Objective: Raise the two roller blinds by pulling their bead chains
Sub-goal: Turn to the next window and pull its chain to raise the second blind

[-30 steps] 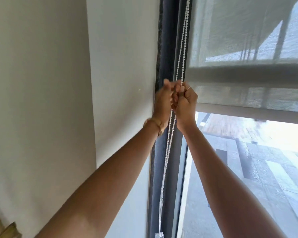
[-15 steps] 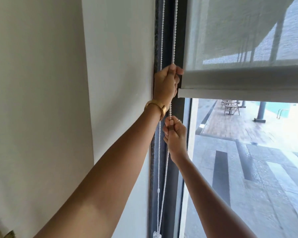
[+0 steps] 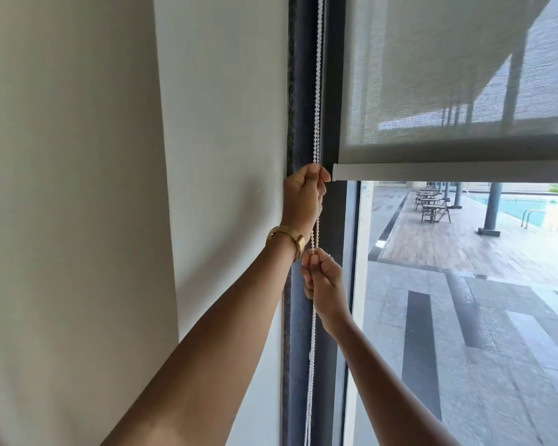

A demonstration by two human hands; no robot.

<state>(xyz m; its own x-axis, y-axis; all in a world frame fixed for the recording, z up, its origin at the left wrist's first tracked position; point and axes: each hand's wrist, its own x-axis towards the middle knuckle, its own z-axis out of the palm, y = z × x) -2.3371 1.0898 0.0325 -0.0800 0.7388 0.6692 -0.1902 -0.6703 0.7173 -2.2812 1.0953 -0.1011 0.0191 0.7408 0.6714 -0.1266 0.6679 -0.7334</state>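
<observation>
A grey mesh roller blind (image 3: 448, 75) hangs over the upper part of the window, its bottom bar (image 3: 448, 172) level with my upper hand. White bead chains (image 3: 317, 91) run down the dark window frame, close together. My left hand (image 3: 305, 194), with a gold watch on the wrist, is closed around the chain just left of the bar's end. My right hand (image 3: 322, 278), wearing a ring, grips the chain lower down, below the left wrist. Only one blind is in view.
A pale wall (image 3: 219, 156) stands to the left of the dark window frame (image 3: 303, 349). Through the glass (image 3: 464, 317) I see a paved terrace, chairs, columns and a pool outside.
A second ago both hands gripped the chain side by side. They have since separated: the left hand is higher, the right lower. The blind's bottom bar has risen.
</observation>
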